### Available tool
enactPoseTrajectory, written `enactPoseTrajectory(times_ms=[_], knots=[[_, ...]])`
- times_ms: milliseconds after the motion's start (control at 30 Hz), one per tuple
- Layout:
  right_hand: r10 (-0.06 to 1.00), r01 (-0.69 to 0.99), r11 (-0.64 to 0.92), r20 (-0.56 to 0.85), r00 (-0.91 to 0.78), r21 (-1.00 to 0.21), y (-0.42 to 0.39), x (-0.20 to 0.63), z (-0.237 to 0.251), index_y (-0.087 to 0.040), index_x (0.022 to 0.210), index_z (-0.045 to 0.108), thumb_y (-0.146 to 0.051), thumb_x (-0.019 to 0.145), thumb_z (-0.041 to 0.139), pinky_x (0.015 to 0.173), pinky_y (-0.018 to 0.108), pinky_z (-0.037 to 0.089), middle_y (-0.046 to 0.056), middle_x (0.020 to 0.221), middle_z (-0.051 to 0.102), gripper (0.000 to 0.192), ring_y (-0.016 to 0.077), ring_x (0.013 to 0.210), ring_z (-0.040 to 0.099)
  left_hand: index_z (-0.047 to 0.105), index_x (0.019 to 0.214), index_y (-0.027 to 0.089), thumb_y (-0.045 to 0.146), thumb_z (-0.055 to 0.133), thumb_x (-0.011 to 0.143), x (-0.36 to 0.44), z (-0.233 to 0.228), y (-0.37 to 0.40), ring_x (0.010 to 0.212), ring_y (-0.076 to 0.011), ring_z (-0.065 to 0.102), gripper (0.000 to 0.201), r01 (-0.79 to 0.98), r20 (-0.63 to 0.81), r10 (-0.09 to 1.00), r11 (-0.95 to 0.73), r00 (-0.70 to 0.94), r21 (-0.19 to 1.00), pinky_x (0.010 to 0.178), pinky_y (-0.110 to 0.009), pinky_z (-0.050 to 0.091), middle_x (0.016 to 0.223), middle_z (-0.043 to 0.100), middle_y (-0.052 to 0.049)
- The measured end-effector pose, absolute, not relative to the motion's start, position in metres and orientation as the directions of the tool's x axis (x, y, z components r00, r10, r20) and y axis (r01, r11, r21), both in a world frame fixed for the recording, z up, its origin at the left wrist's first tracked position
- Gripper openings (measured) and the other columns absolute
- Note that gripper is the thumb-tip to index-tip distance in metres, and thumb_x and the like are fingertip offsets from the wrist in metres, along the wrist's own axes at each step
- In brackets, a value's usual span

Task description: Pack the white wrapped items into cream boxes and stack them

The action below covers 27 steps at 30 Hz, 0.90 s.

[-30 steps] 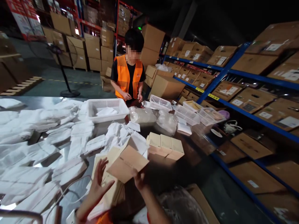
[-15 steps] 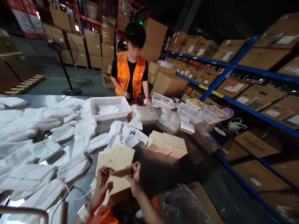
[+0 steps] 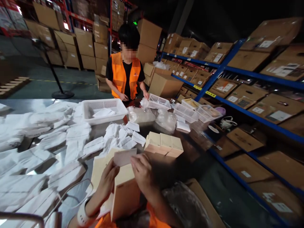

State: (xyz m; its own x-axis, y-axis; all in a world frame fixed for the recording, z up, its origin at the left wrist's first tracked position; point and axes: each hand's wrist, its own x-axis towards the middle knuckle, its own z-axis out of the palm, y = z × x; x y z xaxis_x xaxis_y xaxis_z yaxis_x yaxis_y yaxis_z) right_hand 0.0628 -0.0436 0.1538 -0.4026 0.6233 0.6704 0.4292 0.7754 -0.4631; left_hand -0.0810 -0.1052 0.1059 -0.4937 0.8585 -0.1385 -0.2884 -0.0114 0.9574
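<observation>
A person's two bare hands hold a small tan carton (image 3: 125,193) upright, close to the body at the bottom centre of the view. The left hand (image 3: 108,180) is wrapped around the carton's left edge, fingers closed against its side. The right hand (image 3: 142,172) grips the upper right corner, fingers curled over the top where a pale flap (image 3: 123,156) stands open and tilted back. Both hands are firmly closed on the carton; it is lifted clear of the metal table (image 3: 166,171).

Just beyond the grip lies a stack of flat cream cartons (image 3: 101,164), partly hidden by the left hand. Farther ahead and slightly right of the hands sits a row of three made-up cream boxes (image 3: 163,144). Left of the grip, a wide heap of white packets (image 3: 47,139) covers the table. Beyond that stands a white plastic basket (image 3: 104,109), with clear plastic bags (image 3: 152,117) to its right.

Well ahead of the hands, across the table, a co-worker in an orange vest (image 3: 124,77) stands with hands near a second small white basket (image 3: 159,101). To the right of the grip run blue shelves (image 3: 237,109) loaded with cardboard boxes.
</observation>
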Motion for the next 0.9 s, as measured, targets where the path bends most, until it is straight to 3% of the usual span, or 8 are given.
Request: enactPoseTrajectory(times_ms=[100, 200, 267, 467, 567, 667, 800, 900], knots=[[0.457, 0.387, 0.882, 0.69, -0.561, -0.269, -0.061, 0.062, 0.185, -0.017, 0.104, 0.07, -0.01, 0.097, 0.049, 0.081, 0.027, 0.06, 0.006, 0.09, 0.074, 0.023, 0.0176, 0.084, 0.07, 0.072, 0.108, 0.023, 0.035, 0.078, 0.066, -0.06, 0.112, -0.123, 0.13, -0.0368, 0.053, 0.044, -0.378, -0.162, 0.9, -0.003, -0.405, 0.926, 0.118, -0.049, 0.034, 0.123, 0.071, -0.008], [0.435, 0.399, 0.886, 0.721, -0.539, -0.236, -0.067, 0.058, 0.189, -0.013, 0.104, 0.07, -0.01, 0.097, 0.049, 0.081, 0.026, 0.061, 0.007, 0.089, 0.075, 0.022, 0.0174, 0.083, 0.071, 0.072, 0.109, 0.024, 0.037, 0.08, 0.064, -0.04, 0.116, -0.135, 0.139, -0.0393, 0.044, 0.047, -0.37, -0.171, 0.865, -0.019, -0.472, 0.929, 0.121, -0.052, 0.029, 0.128, 0.069, -0.01], [0.442, 0.414, 0.877, 0.75, -0.492, -0.245, -0.068, 0.058, 0.183, -0.014, 0.1, 0.071, -0.011, 0.098, 0.048, 0.078, 0.026, 0.061, 0.006, 0.087, 0.075, 0.023, 0.0174, 0.08, 0.071, 0.073, 0.108, 0.024, 0.037, 0.08, 0.065, -0.033, 0.118, -0.139, 0.142, -0.0394, 0.04, 0.045, -0.315, -0.129, 0.86, -0.038, -0.493, 0.948, 0.121, -0.051, 0.028, 0.129, 0.068, -0.012], [0.457, 0.485, 0.841, 0.796, -0.396, -0.241, -0.069, 0.062, 0.169, -0.018, 0.079, 0.068, -0.013, 0.098, 0.044, 0.062, 0.026, 0.059, 0.004, 0.07, 0.072, 0.031, 0.0162, 0.062, 0.068, 0.071, 0.114, 0.019, 0.03, 0.076, 0.062, -0.037, 0.109, -0.133, 0.134, -0.0433, 0.05, 0.053, -0.041, -0.022, 0.907, 0.006, -0.42, 0.999, 0.12, -0.054, 0.027, 0.127, 0.07, -0.016], [0.499, 0.543, 0.803, 0.775, -0.388, -0.246, -0.069, 0.063, 0.159, -0.019, 0.073, 0.065, -0.01, 0.096, 0.044, 0.058, 0.026, 0.057, 0.003, 0.065, 0.07, 0.033, 0.0161, 0.058, 0.066, 0.072, 0.11, 0.02, 0.032, 0.075, 0.058, -0.038, 0.107, -0.132, 0.123, -0.0477, 0.058, 0.054, 0.052, -0.066, 0.917, 0.094, -0.394, 0.994, 0.111, -0.057, 0.038, 0.118, 0.074, -0.018], [0.561, 0.577, 0.757, 0.757, -0.335, -0.306, -0.064, 0.067, 0.144, -0.02, 0.068, 0.062, -0.01, 0.093, 0.045, 0.057, 0.025, 0.055, 0.003, 0.064, 0.069, 0.032, 0.0158, 0.059, 0.066, 0.071, 0.107, 0.019, 0.033, 0.069, 0.064, -0.034, 0.111, -0.133, 0.115, -0.048, 0.063, 0.045, 0.132, -0.077, 0.941, 0.126, -0.329, 0.983, 0.1, -0.056, 0.047, 0.111, 0.075, -0.019], [0.579, 0.506, 0.78, 0.73, -0.362, -0.368, -0.06, 0.08, 0.128, -0.021, 0.082, 0.068, -0.011, 0.092, 0.052, 0.069, 0.021, 0.058, 0.001, 0.077, 0.074, 0.022, 0.013, 0.07, 0.07, 0.07, 0.107, 0.02, 0.03, 0.065, 0.067, -0.029, 0.11, -0.132, 0.114, -0.0439, 0.063, 0.042, 0.156, 0.008, 0.953, 0.041, -0.302, 0.987, 0.096, -0.051, 0.05, 0.113, 0.075, -0.016], [0.588, 0.452, 0.788, 0.73, -0.348, -0.419, -0.063, 0.083, 0.121, -0.021, 0.086, 0.068, -0.011, 0.092, 0.051, 0.07, 0.024, 0.058, 0.003, 0.078, 0.075, 0.021, 0.0149, 0.072, 0.07, 0.073, 0.099, 0.023, 0.023, 0.072, 0.055, -0.027, 0.103, -0.131, 0.089, -0.0399, 0.069, 0.044, 0.138, -0.033, 0.948, 0.081, -0.318, 0.987, 0.081, -0.046, 0.053, 0.096, 0.076, -0.013]])
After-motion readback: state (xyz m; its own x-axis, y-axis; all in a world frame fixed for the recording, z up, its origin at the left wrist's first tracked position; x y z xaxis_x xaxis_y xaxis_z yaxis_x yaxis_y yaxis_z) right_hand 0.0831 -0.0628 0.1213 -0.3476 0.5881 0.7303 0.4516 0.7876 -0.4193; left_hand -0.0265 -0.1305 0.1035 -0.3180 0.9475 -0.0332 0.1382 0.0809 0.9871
